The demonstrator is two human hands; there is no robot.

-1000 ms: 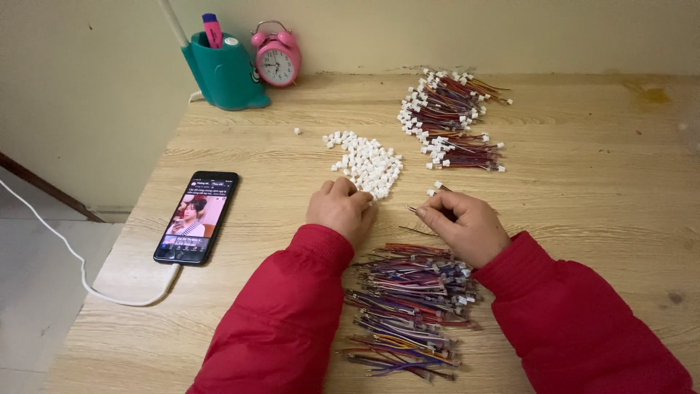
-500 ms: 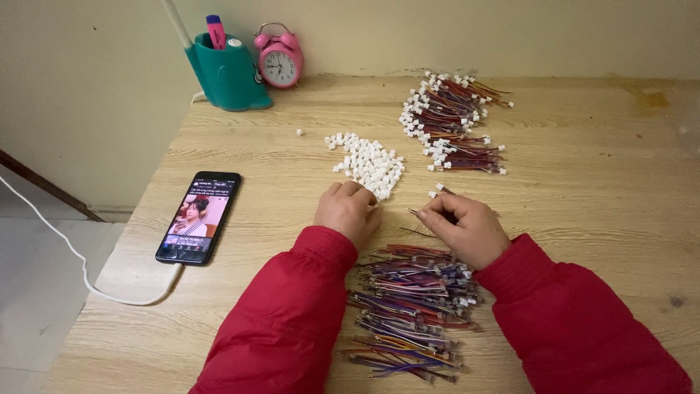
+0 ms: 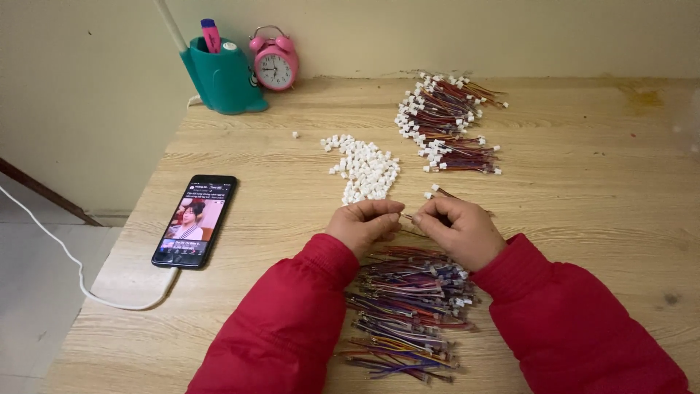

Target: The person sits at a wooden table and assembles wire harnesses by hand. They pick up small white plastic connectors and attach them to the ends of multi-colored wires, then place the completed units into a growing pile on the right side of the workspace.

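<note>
Wire, a short thin piece, runs between the two hands just above the bench, pinched at the fingertips where thumbs and forefingers meet. The left hand is curled nearly closed, its fingers bunched on the wire's left end; whether a small white connector sits inside that pinch cannot be told. The right hand is likewise closed, fingers gripping the wire's right part, and a white-tipped end pokes out just beyond its knuckles. Both hands come out of red sleeves.

Nearest the front edge, between the forearms, lies a loose pile of coloured wires, many strands heaped lengthwise, a few with white tips. The hands hover at this pile's far end, the held wire just past it.

Beyond the fingers, close to them and toward the bench's middle, sits a heap of white connectors, with one stray connector farther left. To the right of that heap and farther back lies a pile of finished wires with white plugs at their ends, reaching toward the back edge.

Near the left edge a phone lies flat with its screen lit, a white cable leading from its near end off the bench. At the back left corner stands a teal pen holder with a pink marker in it, and just beside it a pink alarm clock against the wall.
</note>
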